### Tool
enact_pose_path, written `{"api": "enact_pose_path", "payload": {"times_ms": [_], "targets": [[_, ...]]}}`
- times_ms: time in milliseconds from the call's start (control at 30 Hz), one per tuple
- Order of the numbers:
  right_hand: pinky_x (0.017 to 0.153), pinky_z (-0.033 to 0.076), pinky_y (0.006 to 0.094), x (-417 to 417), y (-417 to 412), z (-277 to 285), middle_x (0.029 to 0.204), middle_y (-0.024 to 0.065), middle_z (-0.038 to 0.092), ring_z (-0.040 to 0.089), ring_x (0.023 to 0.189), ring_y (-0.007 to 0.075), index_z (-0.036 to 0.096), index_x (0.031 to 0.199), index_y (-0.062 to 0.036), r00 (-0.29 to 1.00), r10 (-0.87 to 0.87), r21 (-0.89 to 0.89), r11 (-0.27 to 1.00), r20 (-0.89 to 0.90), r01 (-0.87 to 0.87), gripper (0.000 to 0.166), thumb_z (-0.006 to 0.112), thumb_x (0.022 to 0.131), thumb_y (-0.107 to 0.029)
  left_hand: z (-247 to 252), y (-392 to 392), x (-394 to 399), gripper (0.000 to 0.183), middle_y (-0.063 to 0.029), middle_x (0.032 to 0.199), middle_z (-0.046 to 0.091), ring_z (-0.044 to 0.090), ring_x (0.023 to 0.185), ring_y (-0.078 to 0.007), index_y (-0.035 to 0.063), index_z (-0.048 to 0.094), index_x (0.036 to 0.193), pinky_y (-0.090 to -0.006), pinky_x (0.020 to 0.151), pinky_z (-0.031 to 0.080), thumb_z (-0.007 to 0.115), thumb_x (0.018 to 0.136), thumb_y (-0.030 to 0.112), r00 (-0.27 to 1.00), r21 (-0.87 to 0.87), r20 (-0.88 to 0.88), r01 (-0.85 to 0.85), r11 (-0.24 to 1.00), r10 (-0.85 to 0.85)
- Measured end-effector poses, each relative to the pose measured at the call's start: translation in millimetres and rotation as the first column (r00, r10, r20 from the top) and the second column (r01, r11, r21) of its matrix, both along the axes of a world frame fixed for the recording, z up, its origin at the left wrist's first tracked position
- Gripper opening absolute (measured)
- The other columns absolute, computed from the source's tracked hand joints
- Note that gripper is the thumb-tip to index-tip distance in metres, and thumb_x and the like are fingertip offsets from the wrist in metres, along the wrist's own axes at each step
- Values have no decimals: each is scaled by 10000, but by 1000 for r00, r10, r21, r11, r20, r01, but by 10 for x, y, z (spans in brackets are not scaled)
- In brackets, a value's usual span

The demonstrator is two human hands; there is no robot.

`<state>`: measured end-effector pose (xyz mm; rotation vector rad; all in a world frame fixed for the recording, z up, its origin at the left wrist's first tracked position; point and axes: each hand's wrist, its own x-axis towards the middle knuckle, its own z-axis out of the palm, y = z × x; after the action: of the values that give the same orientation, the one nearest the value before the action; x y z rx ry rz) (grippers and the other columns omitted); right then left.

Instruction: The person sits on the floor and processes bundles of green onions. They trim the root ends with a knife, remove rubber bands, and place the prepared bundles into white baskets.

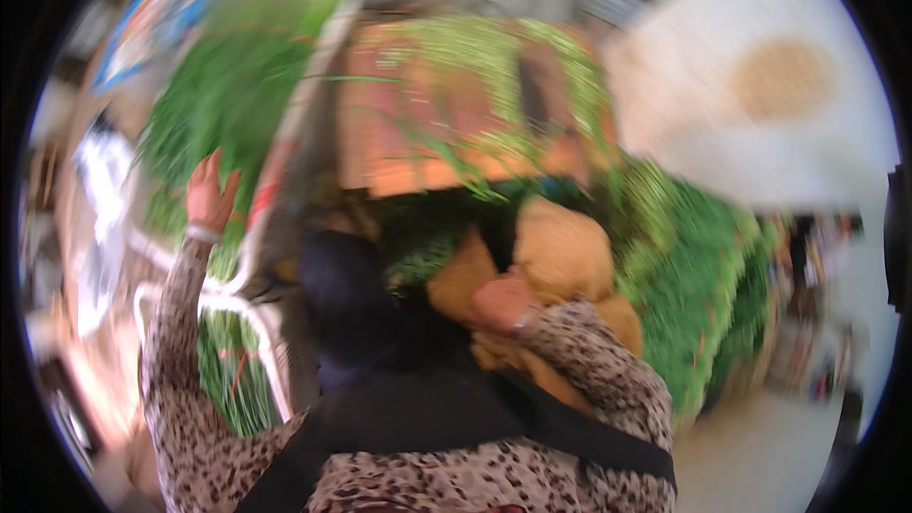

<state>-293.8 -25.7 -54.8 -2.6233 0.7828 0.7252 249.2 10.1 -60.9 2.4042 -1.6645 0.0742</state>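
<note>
My left hand [209, 196] is at the near part of long thin green stalks [228, 78], which look like garlic chives. Its thumb stands apart from the fingers, and nothing shows in its grip. These greens fill a white plastic crate [288, 125]. My right hand [504, 301] is curled against the tan trousers [563, 246] at my lap; whether it holds anything is hidden. Before my knees, a low orange-topped box or board [427, 171] carries loose pale-green stalks [470, 50]. Motion blur softens the whole view.
Chives with reddish ties [702, 299] are piled at my right. A second white crate [267, 328] with tied stalks [239, 370] stands by my left elbow. Clear plastic [100, 206] lies at far left. Dark greens [420, 228] lie below the box, and a white surface [684, 107] is at upper right.
</note>
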Motion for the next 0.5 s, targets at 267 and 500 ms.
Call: {"api": "enact_pose_path", "payload": {"times_ms": [267,500], "targets": [[713,514,482,-155,564,818,777,152,674,677,772,358,644,961,-66,783,-330,239,942,528,236,344,719,803,-362,771,-714,-4101,405,-210,1329,542,497,1241,-399,23,570,1296,-458,1083,371,596,931,194,330,-426,-396,761,490,-857],[693,517,287,-1668,1239,1327,894,45,663,633,780,128,664,1090,-63,-432,-430,579,308,793,755,161,636,933,-87,993,-278,-5309,428,-172,1326,563,469,1307,-378,53,602,1268,-554,1130,265,574,925,308,-86,-343,-178,939,-20,-980]]}}
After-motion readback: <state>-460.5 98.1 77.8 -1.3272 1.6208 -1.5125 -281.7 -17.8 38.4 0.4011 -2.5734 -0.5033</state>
